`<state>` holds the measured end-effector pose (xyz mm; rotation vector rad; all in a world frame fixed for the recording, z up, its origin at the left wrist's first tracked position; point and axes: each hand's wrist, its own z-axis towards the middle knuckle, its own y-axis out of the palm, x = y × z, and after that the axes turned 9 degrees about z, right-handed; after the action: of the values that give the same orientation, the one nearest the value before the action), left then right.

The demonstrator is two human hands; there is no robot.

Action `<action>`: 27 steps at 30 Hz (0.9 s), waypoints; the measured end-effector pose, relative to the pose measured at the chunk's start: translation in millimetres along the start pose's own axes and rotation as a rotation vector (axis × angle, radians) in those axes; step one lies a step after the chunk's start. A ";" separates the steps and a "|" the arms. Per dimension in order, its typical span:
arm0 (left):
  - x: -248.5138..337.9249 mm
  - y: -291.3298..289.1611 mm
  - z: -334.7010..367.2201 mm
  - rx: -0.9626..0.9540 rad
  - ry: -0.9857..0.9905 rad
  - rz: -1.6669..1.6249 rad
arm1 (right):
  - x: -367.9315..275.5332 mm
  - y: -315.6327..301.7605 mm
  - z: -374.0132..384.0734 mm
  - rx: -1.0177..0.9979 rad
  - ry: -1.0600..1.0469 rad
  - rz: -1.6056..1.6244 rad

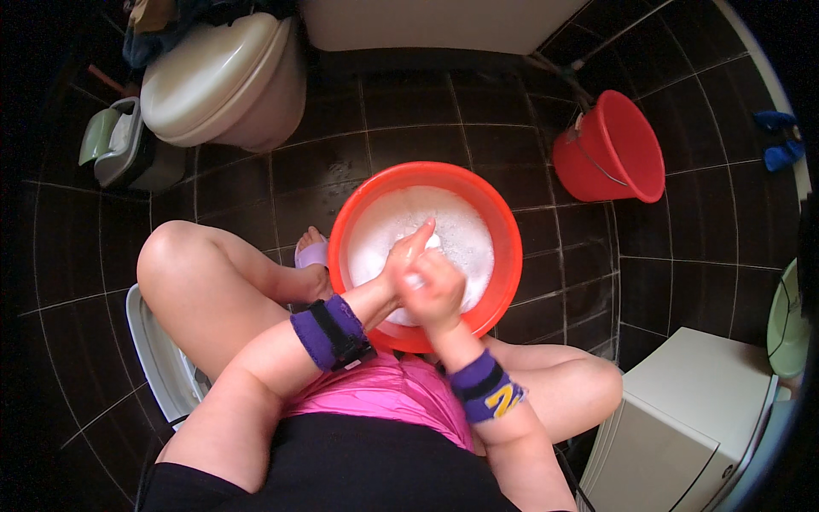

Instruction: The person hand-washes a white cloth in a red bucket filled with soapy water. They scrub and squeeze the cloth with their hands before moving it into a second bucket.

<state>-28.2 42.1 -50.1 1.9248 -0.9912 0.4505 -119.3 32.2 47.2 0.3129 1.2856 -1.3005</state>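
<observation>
Both hands meet over a red basin [509, 243] full of white, foamy water [375, 235]. My left hand [408, 253] has a finger stretched toward the far right, and its other fingers curl in, partly hidden behind the right hand. Close against it, my right hand [437, 292] is closed in a fist and smeared by motion. A small white bit [433, 241] shows between the hands; whether it is cloth or foam I cannot tell. Purple bands wrap both wrists.
A red bucket [589, 158] with a wire handle stands at the far right. Far left are a toilet [213, 81] and a bin [128, 158]. A white cabinet [682, 401] stands near right. Dark tiles [409, 102] cover the floor.
</observation>
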 end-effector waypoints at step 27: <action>-38.2 -6.4 5.6 -0.260 0.037 -0.559 | 38.2 13.2 -3.9 0.148 0.117 0.015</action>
<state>-47.0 56.7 -81.1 1.8444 -0.4264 0.0304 -119.8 19.7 8.6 0.5082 1.2838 -1.3848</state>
